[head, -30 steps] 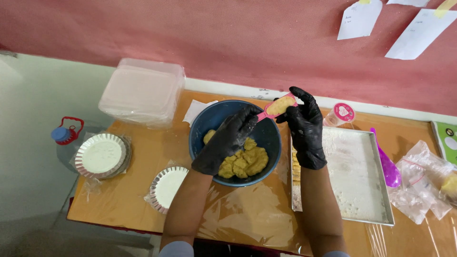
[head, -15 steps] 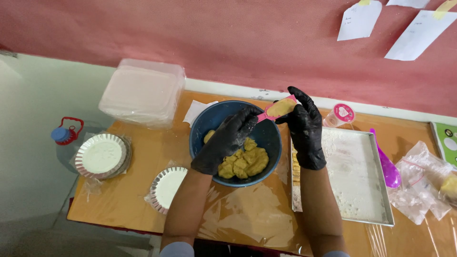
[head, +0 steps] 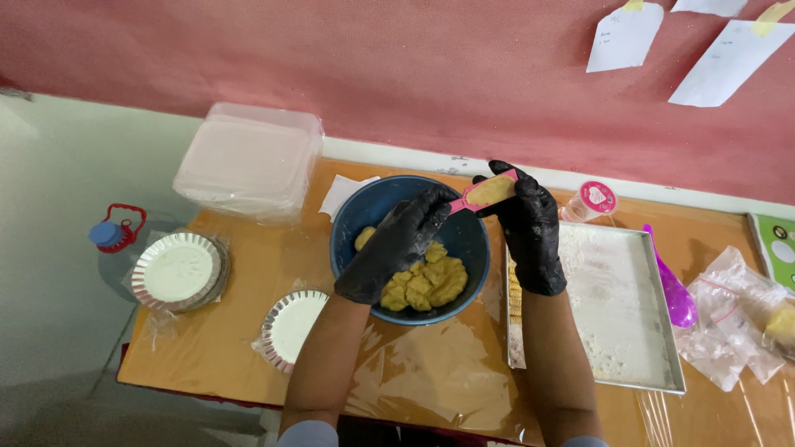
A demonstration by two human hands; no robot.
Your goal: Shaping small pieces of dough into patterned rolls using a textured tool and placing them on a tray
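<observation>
Fingers of both gloved hands, left hand (head: 397, 244) and right hand (head: 530, 228), are gripping a pink mould (head: 487, 192) of dough, slanting toward upper right above the blue bowl (head: 364, 215); its handle end is hidden.

I see a pink mould (head: 489, 192) held above the far rim of the blue bowl (head: 362, 217), lying roughly level, its cavity packed with yellow dough. The bowl is round and deep, and it stands on the table. Lumps of yellow dough (head: 424, 283) lie in a heap at its bottom, toward the near side.
</observation>
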